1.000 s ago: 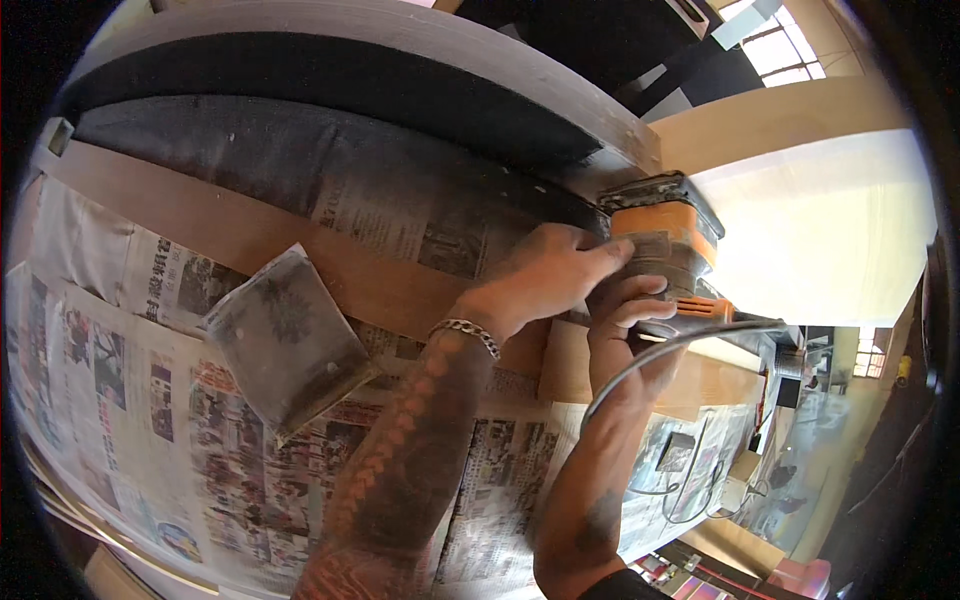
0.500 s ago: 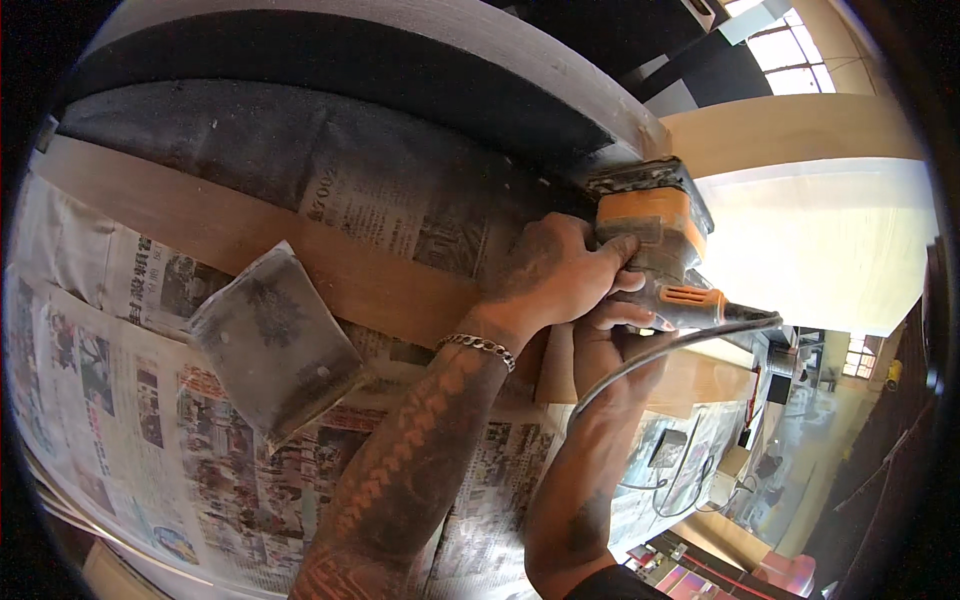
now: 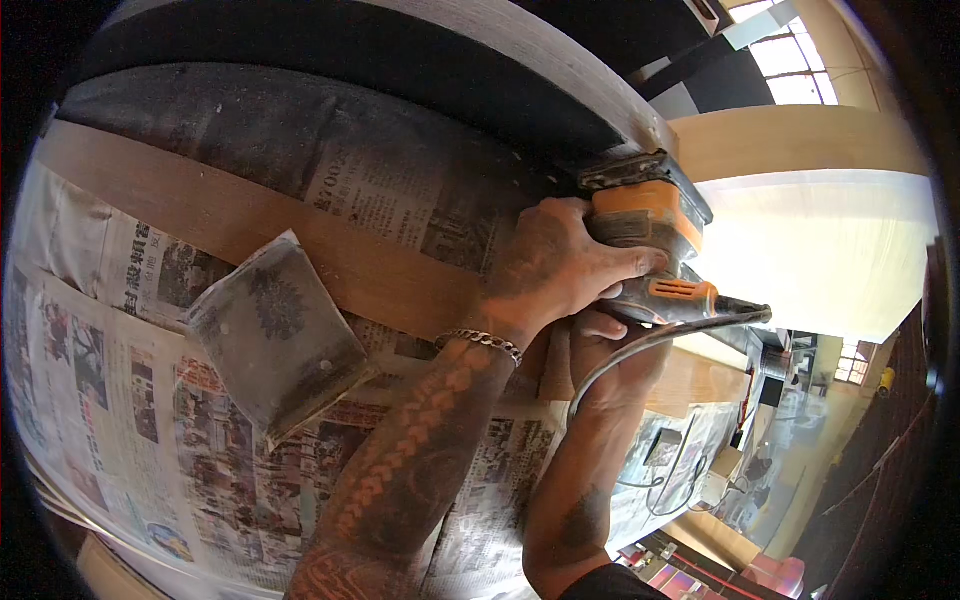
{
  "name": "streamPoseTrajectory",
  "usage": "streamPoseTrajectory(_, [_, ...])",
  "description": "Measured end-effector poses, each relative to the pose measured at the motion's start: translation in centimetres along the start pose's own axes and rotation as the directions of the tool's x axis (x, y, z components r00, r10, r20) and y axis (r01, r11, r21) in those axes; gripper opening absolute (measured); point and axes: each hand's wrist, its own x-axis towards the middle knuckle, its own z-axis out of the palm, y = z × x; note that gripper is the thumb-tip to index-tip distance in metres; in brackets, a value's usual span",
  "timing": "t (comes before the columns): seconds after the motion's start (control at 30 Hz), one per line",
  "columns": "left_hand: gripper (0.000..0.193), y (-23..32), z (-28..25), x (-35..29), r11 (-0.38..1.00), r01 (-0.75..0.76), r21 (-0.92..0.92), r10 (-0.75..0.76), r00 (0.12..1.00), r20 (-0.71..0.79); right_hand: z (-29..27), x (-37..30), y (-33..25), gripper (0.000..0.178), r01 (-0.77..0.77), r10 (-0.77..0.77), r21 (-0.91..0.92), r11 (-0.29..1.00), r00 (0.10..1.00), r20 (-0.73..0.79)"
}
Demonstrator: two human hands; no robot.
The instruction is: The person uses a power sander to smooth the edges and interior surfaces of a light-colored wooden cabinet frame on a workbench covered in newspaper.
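An orange and black electric sander (image 3: 655, 205) is held in both my hands, its flat pad up against the end of a long dark-sided board (image 3: 575, 50). My left hand (image 3: 550, 265) wraps round the near side of its body, the thumb lying along the casing. Lower down, my right hand (image 3: 618, 350) is closed about the narrow rear handle, though the tool hides some of its fingers. A grey cord (image 3: 655, 345) loops from the handle over my right wrist.
A dusty grey square sheet (image 3: 285, 335) lies on newspaper (image 3: 230, 450), across a brown wooden strip (image 3: 370, 270). A pale board (image 3: 800, 140) and a bright white panel (image 3: 820, 250) stand at right. A small grey box with a cord (image 3: 663, 447) sits beyond my right forearm.
The sander has shifted slightly left and up along the board end, both hands moving with it. My left thumb now reaches farther across the casing.
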Motion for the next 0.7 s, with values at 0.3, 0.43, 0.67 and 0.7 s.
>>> streamPoseTrajectory(0.3, [0.062,-1.8,0.1,0.5,0.993,-0.116,-0.027,0.115,0.992,-0.048,0.0,-1.3,-1.1,0.050,-0.059,-0.211,-0.737,0.674,0.940,-0.269])
streamPoseTrajectory(0.43, [0.064,-1.9,1.1,0.7,0.987,-0.080,-0.141,0.080,0.997,-0.005,-0.1,-1.6,-1.3,0.061,-0.027,-0.257,-0.733,0.679,0.927,-0.272])
streamPoseTrajectory(0.67, [0.060,-0.3,-0.3,-0.3,0.998,0.001,-0.057,-0.002,1.000,-0.019,-0.4,-1.1,-1.0,0.071,-0.049,-0.285,-0.795,0.604,0.919,-0.273])
streamPoseTrajectory(0.7, [0.062,-0.3,-0.3,-0.2,0.999,-0.007,-0.036,0.007,1.000,-0.019,-0.5,-1.1,-1.1,0.069,-0.035,-0.244,-0.758,0.652,0.936,-0.253])
